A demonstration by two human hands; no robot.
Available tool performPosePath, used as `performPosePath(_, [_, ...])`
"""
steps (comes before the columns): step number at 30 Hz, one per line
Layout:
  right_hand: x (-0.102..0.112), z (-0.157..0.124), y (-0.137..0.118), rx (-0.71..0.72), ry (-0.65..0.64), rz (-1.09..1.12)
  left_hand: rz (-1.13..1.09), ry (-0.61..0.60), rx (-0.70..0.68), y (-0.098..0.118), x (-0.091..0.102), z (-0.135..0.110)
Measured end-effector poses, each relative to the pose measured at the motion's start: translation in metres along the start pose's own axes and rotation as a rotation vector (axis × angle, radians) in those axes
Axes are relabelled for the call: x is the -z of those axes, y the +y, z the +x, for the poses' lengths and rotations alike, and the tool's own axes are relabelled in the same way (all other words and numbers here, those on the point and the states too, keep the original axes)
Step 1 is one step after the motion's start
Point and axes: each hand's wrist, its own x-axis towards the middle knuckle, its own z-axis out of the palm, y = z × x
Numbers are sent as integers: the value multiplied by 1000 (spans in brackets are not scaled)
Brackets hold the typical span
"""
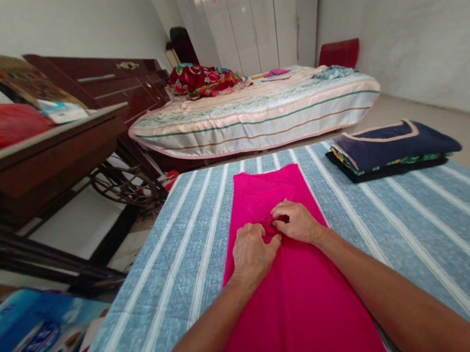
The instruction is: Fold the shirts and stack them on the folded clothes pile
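Note:
A long pink cloth (293, 302) lies folded lengthwise down the middle of a blue and white striped bed cover (422, 218). My left hand (251, 252) and my right hand (297, 221) rest side by side on the cloth's middle. Both have their fingers curled and pinch a small ridge of the pink fabric between them. My forearms reach in from the bottom edge.
A stack of folded clothes, navy on top (392, 148), sits at the cover's far right. Beyond stands a bed with a striped sheet (252, 115) and a floral bundle (200, 80). A dark wooden sewing table (39, 164) is left; a blue box (25, 339) lies bottom left.

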Motion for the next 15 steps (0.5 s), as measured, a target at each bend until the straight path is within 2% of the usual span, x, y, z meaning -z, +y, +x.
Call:
performPosePath(7, [-1,-1,1,-64,24,27,-93,-119,166,1,-4,17])
performPosePath(15, [2,1,-8,112,-90,-118,-158,-125,223,2,-4,22])
